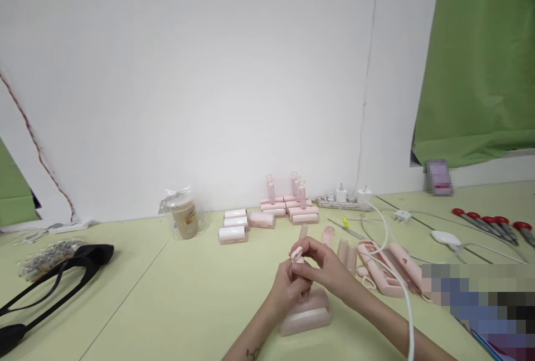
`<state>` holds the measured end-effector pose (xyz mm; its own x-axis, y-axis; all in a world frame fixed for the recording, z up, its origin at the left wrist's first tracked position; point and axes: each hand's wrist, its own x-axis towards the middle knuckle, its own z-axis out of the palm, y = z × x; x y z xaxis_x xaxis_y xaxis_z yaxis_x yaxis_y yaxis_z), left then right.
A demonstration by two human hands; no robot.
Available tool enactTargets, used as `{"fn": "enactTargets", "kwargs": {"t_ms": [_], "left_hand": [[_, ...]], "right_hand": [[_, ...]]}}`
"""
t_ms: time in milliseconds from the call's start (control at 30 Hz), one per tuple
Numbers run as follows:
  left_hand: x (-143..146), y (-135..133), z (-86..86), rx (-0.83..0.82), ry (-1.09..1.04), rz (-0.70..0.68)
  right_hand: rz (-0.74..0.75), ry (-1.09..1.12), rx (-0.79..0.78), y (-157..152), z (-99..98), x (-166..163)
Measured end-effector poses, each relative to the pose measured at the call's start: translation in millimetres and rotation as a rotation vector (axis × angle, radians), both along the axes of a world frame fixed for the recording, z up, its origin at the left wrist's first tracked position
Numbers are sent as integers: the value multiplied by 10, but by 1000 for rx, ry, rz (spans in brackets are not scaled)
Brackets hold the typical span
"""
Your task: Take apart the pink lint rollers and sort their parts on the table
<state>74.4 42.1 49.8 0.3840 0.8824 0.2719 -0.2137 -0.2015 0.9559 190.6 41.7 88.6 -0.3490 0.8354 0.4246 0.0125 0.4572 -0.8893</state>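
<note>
Both my hands meet at the front of the table, closed round a small pale pink plastic piece with a loop (296, 254). My left hand (288, 280) grips it from below, and the fingers of my right hand (321, 263) pinch its upper end. Most of the piece is hidden by the fingers. Just below my hands lies a pink lint roller (307, 316) with a whitish roll. Right of my right hand are pink plastic shells (382, 272), a small pink ring piece (366, 280) and a rounded pink piece (328, 235).
Lint rollers with white rolls (233, 234) and stacked pink rollers (304, 216) stand near the wall. A wrapped cup (184, 216) is left. A white cable (406, 299) crosses over my right forearm. Red-capped markers (487, 224) and a power strip (334, 203) lie right.
</note>
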Motion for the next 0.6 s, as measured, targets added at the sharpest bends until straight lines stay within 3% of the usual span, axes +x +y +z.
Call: {"fn": "enactTargets", "kwargs": {"t_ms": [167, 367, 600], "left_hand": [[-13, 0, 22, -18, 6, -22], [-7, 1, 43, -29, 10, -32], [-13, -27, 41, -43, 18, -40]], "right_hand": [[-71, -120, 55, -5, 7, 19], [38, -215, 173, 34, 63, 51], [-77, -206, 202, -4, -11, -42]]}}
